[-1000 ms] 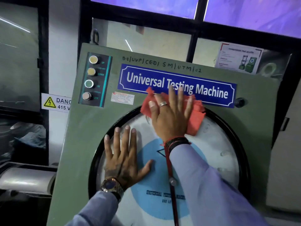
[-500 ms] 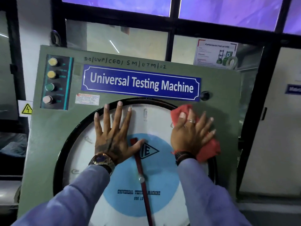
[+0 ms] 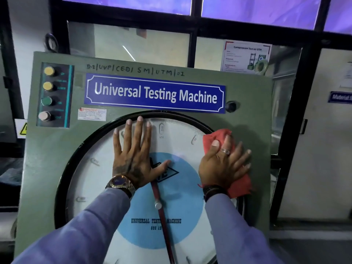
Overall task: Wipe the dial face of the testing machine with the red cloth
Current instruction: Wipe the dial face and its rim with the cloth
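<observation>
The green testing machine (image 3: 57, 159) carries a large round white dial face (image 3: 95, 183) with a blue centre disc, a black rim and a red pointer (image 3: 162, 216). My right hand (image 3: 222, 164) lies flat with fingers spread on the red cloth (image 3: 213, 136), pinning it against the dial's upper right rim. The cloth shows above the fingers and below the palm. My left hand (image 3: 133, 155) rests flat and empty on the upper middle of the dial, fingers spread, thumb on the blue disc.
A blue "Universal Testing Machine" nameplate (image 3: 154, 94) sits above the dial. Several push buttons (image 3: 47, 94) line the panel's top left, a black knob (image 3: 230, 106) its top right. Black window frames (image 3: 196, 27) and a paper notice (image 3: 245, 58) stand behind.
My right hand slid the red cloth from the dial's top centre to its upper right rim. My left hand moved up the dial. My view shifted right and closer.
</observation>
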Tool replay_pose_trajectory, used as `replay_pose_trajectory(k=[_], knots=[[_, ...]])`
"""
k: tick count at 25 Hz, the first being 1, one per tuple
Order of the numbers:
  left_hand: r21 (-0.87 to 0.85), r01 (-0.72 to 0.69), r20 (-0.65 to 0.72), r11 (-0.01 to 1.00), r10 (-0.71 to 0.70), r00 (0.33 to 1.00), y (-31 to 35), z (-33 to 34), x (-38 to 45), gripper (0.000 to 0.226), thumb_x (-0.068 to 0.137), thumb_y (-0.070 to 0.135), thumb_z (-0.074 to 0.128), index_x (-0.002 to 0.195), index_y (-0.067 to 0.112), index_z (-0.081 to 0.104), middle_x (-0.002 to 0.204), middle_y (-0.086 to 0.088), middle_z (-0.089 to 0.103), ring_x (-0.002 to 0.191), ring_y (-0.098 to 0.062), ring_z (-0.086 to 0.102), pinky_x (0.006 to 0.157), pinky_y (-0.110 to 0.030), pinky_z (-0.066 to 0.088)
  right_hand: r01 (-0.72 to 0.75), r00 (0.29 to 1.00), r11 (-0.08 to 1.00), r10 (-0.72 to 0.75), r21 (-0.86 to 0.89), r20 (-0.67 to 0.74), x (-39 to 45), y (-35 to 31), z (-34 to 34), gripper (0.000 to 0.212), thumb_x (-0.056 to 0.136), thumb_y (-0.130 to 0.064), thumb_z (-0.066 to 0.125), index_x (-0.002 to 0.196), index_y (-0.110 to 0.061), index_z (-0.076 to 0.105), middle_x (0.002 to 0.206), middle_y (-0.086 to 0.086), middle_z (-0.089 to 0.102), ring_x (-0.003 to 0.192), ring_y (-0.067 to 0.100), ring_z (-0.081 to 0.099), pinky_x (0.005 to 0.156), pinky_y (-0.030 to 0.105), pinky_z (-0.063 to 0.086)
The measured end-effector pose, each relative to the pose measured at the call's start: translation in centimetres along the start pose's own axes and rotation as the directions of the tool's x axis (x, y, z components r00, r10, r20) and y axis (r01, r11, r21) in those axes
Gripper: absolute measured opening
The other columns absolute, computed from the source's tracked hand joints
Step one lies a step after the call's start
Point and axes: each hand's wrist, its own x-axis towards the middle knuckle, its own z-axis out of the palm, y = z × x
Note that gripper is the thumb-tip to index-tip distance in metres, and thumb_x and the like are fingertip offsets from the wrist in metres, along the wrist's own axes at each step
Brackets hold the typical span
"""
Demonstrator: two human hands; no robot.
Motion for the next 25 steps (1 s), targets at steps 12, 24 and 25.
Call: replay_pose_trajectory(k=[12,24,25], knots=[[0.043,0.171,-0.017,0.984,-0.171,0.985,-8.3,0.1,-5.8,0.133,0.078,0.103,0.038,0.175,0.014,0.014,0.183,-0.019,-0.002,0.169,-0.042,-0.001,0.132,-0.069,-0.003,0.674,0.690,0.715,-0.699,0.186,0.187,-2.7,-15.2,1.9,0.046,0.105,-0.049,0.044,0.149,-0.039,0.055,0.167,0.008,0.044,0.162,0.042,0.019,0.128,0.069,0.009],[0.012,0.206,0.085,0.978,-0.206,0.975,-12.2,-1.9,-8.9,0.129,0.080,0.101,0.038,0.174,0.014,0.017,0.181,-0.023,0.004,0.169,-0.042,0.001,0.133,-0.070,0.004,0.763,0.358,0.566,-0.773,0.313,0.524,-6.4,-23.1,-2.0,0.058,0.095,-0.029,0.072,0.143,-0.051,0.048,0.151,-0.010,0.053,0.153,0.020,0.035,0.119,0.082,0.002],[0.012,0.204,0.090,0.979,-0.204,0.975,-12.2,-2.1,-8.9,0.129,0.080,0.100,0.039,0.174,0.014,0.017,0.181,-0.023,0.004,0.168,-0.043,0.002,0.133,-0.070,0.004,0.770,0.351,0.555,-0.780,0.315,0.518,-6.4,-23.4,-2.3,0.053,0.095,-0.026,0.072,0.139,-0.049,0.052,0.151,-0.009,0.052,0.150,0.018,0.038,0.119,0.082,0.004]])
